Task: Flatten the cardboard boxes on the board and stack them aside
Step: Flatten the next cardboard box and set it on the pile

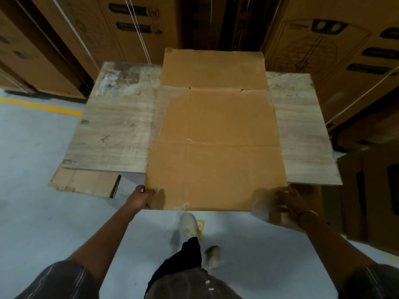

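Note:
A flattened brown cardboard box [216, 134] lies spread across the worn wooden board [112, 126], its near edge overhanging the board toward me. My left hand [143, 196] grips the box's near left corner. My right hand [289, 200], blurred by motion, holds the near right corner, where the flap looks bent. The far flap of the box reaches past the board's back edge.
More flat cardboard [86, 182] sticks out under the board's near left edge. Tall printed cartons [336, 50] stand behind and to the right, and dark boxes [371, 190] sit on the floor at right. A yellow line [41, 106] crosses the grey floor at left.

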The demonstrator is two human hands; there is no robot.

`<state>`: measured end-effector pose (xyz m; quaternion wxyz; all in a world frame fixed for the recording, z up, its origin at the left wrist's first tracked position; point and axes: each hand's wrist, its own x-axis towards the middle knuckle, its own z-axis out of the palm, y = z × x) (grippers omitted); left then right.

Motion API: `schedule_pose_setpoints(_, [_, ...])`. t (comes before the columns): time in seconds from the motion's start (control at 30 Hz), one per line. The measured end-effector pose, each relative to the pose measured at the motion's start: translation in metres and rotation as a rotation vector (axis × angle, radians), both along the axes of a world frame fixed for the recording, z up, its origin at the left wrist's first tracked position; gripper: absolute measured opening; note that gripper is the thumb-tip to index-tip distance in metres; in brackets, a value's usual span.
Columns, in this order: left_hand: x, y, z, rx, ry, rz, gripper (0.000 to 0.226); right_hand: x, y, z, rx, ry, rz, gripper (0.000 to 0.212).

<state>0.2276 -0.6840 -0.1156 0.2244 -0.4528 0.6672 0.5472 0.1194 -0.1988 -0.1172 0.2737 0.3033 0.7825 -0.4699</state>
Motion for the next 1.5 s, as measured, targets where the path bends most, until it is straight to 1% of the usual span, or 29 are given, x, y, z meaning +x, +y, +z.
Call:
schedule_pose_setpoints(0.07, [-0.008, 0.0, -0.004, -0.036, -0.017, 0.008, 0.073, -0.007, -0.001, -0.004, -0.035, 0.005, -0.084, 0.039])
schedule_pose_setpoints(0.13, [-0.015, -0.005, -0.008, -0.069, -0.024, 0.05, 0.083, -0.014, 0.001, 0.0, -0.026, 0.059, -0.179, 0.054])
schedule_pose_setpoints(0.17, [-0.018, -0.011, -0.012, -0.077, -0.017, 0.1, 0.086, -0.016, 0.0, 0.009, -0.023, 0.062, -0.218, 0.054])
schedule_pose_setpoints(0.2, [-0.021, -0.014, -0.013, -0.072, 0.0, 0.149, 0.085, -0.019, -0.002, 0.018, -0.036, 0.055, -0.237, 0.045])
schedule_pose_setpoints(0.27, [-0.028, -0.015, -0.012, -0.028, 0.035, 0.225, 0.079, -0.024, -0.006, 0.036, -0.099, 0.047, -0.199, 0.02])
schedule_pose_setpoints(0.3, [-0.03, -0.015, -0.013, 0.002, 0.062, 0.254, 0.078, -0.027, -0.007, 0.041, -0.135, 0.046, -0.139, 0.013])
schedule_pose_setpoints(0.33, [-0.032, -0.013, -0.007, 0.023, 0.082, 0.26, 0.078, -0.03, -0.009, 0.045, -0.155, 0.038, -0.1, 0.013])
schedule_pose_setpoints(0.37, [-0.033, -0.011, -0.004, 0.053, 0.108, 0.263, 0.079, -0.033, -0.01, 0.046, -0.155, 0.02, -0.062, 0.019])
schedule_pose_setpoints(0.43, [-0.032, -0.008, 0.001, 0.088, 0.157, 0.259, 0.079, -0.035, -0.012, 0.047, -0.076, 0.021, 0.006, 0.041])
schedule_pose_setpoints(0.47, [-0.031, -0.002, 0.005, 0.066, 0.181, 0.253, 0.078, -0.033, -0.015, 0.048, -0.026, 0.031, 0.021, 0.048])
schedule_pose_setpoints(0.5, [-0.029, 0.005, 0.01, 0.011, 0.201, 0.231, 0.072, -0.03, -0.018, 0.046, 0.012, 0.059, 0.018, 0.052])
schedule_pose_setpoints(0.53, [-0.026, 0.017, 0.019, -0.07, 0.237, 0.187, 0.061, -0.026, -0.024, 0.045, 0.066, 0.104, 0.025, 0.052])
schedule_pose_setpoints(0.57, [-0.022, 0.028, 0.027, -0.183, 0.266, 0.13, 0.05, -0.019, -0.033, 0.046, 0.128, 0.158, 0.073, 0.05])
schedule_pose_setpoints(0.63, [-0.011, 0.049, 0.04, -0.391, 0.332, 0.032, 0.041, -0.003, -0.05, 0.053, 0.257, 0.269, 0.19, 0.043])
schedule_pose_setpoints(0.67, [-0.004, 0.055, 0.046, -0.443, 0.361, 0.022, 0.041, 0.004, -0.056, 0.055, 0.264, 0.312, 0.2, 0.04])
schedule_pose_setpoints(0.77, [0.019, 0.048, 0.066, -0.515, 0.416, 0.052, 0.041, 0.02, -0.07, 0.07, 0.161, 0.384, 0.158, 0.036])
schedule_pose_setpoints(0.9, [0.054, 0.003, 0.096, -0.515, 0.485, 0.155, 0.039, 0.032, -0.102, 0.093, 0.047, 0.448, 0.203, 0.037])
schedule_pose_setpoints(1.13, [0.125, -0.09, 0.142, -0.595, 0.569, 0.297, 0.035, 0.051, -0.209, 0.118, -0.052, 0.61, 0.313, 0.029])
schedule_pose_setpoints(1.23, [0.163, -0.142, 0.157, -0.603, 0.579, 0.371, 0.034, 0.068, -0.268, 0.125, -0.097, 0.658, 0.358, 0.023])
schedule_pose_setpoints(1.37, [0.211, -0.225, 0.17, -0.617, 0.576, 0.423, 0.03, 0.093, -0.362, 0.122, -0.127, 0.678, 0.4, 0.022])
schedule_pose_setpoints(1.5, [0.247, -0.311, 0.183, -0.682, 0.557, 0.431, 0.027, 0.115, -0.457, 0.12, -0.161, 0.689, 0.423, 0.022])
